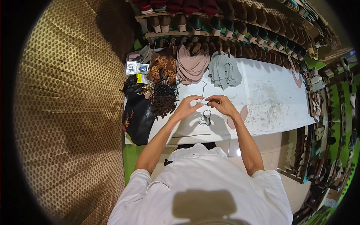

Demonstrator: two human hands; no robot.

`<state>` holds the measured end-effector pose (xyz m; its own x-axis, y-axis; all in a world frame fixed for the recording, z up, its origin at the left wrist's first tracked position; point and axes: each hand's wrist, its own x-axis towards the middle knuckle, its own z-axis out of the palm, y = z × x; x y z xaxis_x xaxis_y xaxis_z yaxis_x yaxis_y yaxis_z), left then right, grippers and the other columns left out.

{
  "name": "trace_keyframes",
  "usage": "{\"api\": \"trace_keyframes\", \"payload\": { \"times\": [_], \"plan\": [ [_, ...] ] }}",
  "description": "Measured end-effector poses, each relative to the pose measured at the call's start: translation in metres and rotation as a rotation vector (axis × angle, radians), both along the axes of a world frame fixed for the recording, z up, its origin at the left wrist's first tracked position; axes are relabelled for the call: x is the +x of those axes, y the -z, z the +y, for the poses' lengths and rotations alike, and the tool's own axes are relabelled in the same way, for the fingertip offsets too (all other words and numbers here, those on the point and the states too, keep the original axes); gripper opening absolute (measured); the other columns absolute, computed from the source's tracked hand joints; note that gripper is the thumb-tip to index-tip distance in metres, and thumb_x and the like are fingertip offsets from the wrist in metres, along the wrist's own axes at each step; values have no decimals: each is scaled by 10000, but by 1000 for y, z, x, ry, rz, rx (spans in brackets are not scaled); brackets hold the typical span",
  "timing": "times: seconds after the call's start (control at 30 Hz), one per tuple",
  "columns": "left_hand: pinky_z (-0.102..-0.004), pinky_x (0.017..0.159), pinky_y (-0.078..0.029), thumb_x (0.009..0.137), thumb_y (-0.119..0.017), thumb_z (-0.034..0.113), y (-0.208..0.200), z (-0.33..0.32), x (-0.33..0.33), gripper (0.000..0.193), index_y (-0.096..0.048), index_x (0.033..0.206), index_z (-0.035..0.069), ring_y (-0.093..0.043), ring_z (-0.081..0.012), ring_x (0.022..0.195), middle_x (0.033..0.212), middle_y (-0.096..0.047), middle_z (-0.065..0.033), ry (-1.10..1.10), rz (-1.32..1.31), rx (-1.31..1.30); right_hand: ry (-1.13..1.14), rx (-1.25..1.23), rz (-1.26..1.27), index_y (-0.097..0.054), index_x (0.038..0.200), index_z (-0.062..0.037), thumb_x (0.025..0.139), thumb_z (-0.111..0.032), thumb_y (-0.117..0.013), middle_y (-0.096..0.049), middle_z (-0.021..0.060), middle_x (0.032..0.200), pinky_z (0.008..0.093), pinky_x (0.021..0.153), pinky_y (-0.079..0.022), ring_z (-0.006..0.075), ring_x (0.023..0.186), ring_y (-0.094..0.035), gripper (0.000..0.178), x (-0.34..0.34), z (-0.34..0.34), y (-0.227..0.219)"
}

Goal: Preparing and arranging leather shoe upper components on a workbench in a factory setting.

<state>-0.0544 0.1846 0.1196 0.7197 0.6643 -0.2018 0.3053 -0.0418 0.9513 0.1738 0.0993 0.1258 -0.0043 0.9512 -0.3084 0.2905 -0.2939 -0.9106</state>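
Observation:
Over the white table, my left hand (188, 107) is curled with thumb and fingertips at a thin dark cord (203, 89). One end of this cord runs up and away across the table. Facing it, my right hand (223, 105) pinches the same cord, its fingertips close to those of the left. Exactly how the cord passes between the fingers is too small to make out. Just below both hands lies a looped bundle of dark cord (207, 117). Nearer to me, a thin dark strip (193, 135) lies straight along the table. A flat pink piece (243, 112) is beside my right wrist.
Stacks of pink pieces (192, 67) and grey pieces (224, 73) lie at the back of the table (258, 97). Left of them are leopard-print pieces (163, 63), a heap of dark brown straps (165, 99) and black material (138, 120). Shelves of shoes (240, 30) rise behind.

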Motion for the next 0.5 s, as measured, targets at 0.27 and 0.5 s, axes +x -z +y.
{"api": "trace_keyframes", "payload": {
  "times": [0.27, 0.5],
  "plan": [
    [-401, 1022, -509, 941, -766, 236, 11, -4, 5, 485, -676, 1362, 13, -661, -204, 1170, 1289, -724, -132, 47, 62, -105, 14, 49, -66, -748, 1169, 29, 952, -166, -675, -778, 119, 964, 332, 826, -556, 181, 888, -702, 301, -7, -8, -9],
    [-337, 1016, -506, 937, -762, 254, 20, -13, 3, 529, -646, 1396, 19, -668, -192, 1160, 1278, -720, -128, -36, -177, 91, 30, 150, 34, -792, 1138, -33, 962, -193, -699, -765, 96, 891, 313, 711, -524, 152, 764, -656, 256, -20, -7, -13]
  ]
}}
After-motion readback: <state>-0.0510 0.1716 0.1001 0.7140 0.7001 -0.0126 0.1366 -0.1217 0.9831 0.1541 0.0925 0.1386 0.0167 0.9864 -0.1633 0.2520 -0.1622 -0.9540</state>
